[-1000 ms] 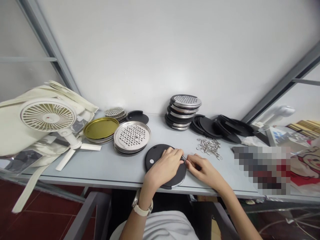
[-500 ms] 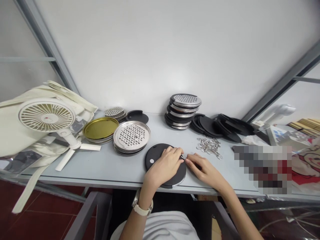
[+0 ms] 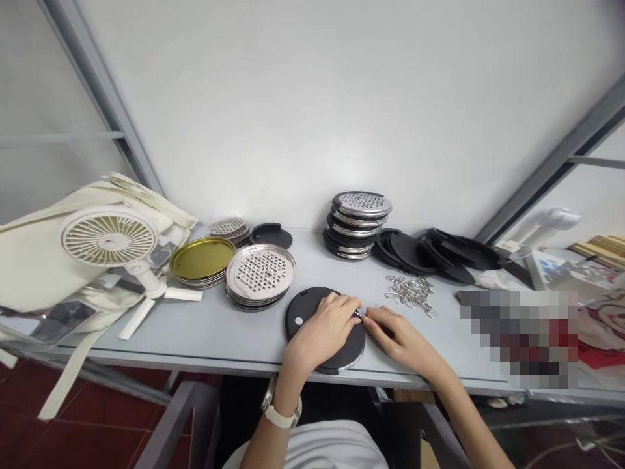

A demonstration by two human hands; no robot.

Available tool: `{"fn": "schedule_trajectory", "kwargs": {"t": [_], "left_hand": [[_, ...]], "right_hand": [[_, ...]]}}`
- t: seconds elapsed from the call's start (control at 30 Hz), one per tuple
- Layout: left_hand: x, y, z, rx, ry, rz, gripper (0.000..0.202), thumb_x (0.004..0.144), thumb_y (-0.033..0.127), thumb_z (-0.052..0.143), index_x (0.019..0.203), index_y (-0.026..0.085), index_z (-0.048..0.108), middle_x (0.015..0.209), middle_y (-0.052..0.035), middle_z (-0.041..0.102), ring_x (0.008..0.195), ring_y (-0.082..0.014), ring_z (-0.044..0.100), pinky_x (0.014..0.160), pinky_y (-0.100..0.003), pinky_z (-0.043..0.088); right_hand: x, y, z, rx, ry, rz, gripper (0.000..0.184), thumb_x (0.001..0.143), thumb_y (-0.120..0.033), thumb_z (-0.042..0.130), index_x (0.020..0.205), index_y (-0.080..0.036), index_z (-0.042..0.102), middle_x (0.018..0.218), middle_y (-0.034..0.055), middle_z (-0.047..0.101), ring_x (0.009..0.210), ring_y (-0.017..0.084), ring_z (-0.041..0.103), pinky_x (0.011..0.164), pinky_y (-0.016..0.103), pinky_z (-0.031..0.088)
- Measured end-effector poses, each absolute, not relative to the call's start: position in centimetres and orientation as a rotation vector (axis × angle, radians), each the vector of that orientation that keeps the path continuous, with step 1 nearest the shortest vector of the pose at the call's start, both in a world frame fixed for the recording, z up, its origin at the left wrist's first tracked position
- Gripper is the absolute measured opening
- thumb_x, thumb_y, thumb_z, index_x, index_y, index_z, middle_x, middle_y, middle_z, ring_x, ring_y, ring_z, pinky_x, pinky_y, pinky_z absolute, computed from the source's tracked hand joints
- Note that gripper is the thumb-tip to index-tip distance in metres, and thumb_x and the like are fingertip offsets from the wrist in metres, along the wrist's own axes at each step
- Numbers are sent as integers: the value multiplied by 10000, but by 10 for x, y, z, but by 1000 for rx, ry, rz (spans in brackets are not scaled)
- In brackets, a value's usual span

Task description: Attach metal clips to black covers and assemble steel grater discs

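A round black disc point(image 3: 306, 309) with a small white spot lies flat near the front edge of the grey table point(image 3: 209, 326). My left hand point(image 3: 326, 327) rests on top of it with its fingers curled. My right hand point(image 3: 394, 330) is at the disc's right rim with fingertips pinched. Between the two sets of fingertips sits a small metal clip point(image 3: 360, 314), held by both hands. A loose pile of similar metal clips point(image 3: 410, 291) lies just behind my right hand.
A stack of perforated metal discs point(image 3: 260, 271) and gold-lined tins point(image 3: 202, 258) sit left of the black disc. Behind are stacked assembled discs point(image 3: 359, 223) and black rings point(image 3: 430, 251). A white fan point(image 3: 111, 238) on a cream bag stands far left.
The view has shifted slightly, so everything sits a little lower and to the right. Both hands stay on the black disc and the clip.
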State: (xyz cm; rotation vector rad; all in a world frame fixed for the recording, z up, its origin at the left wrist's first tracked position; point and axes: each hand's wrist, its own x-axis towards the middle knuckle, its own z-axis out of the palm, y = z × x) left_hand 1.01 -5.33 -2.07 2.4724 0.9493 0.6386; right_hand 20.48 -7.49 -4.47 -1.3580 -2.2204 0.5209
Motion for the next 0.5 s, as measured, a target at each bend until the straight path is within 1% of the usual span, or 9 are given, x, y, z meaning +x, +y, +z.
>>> {"fn": "schedule_trajectory", "kwargs": {"t": [0.27, 0.4, 0.5], "left_hand": [[10, -52, -23, 2475, 928, 651, 179, 970, 203, 398, 1110, 212, 508, 1128, -37, 586, 1075, -201, 495, 1007, -396, 385], [10, -52, -21, 2445, 919, 678, 218, 965, 196, 411, 1153, 220, 519, 1120, -35, 597, 1089, -207, 486, 990, -379, 400], [9, -52, -21, 2410, 896, 708, 218, 959, 194, 426, 1148, 213, 534, 1104, -37, 608, 1079, -206, 487, 962, -352, 421]], "right_hand": [[206, -74, -48, -1378, -2209, 541, 346, 999, -351, 323, 683, -214, 359, 628, -22, 426, 648, 167, 445, 647, 300, 363], [206, -75, -48, -1379, -2203, 551, 338, 998, -344, 329, 689, -213, 365, 635, -21, 435, 654, 167, 445, 652, 298, 358], [206, -75, -47, -1367, -2206, 560, 324, 999, -330, 334, 702, -210, 383, 653, -17, 461, 669, 169, 457, 664, 297, 358]]}}
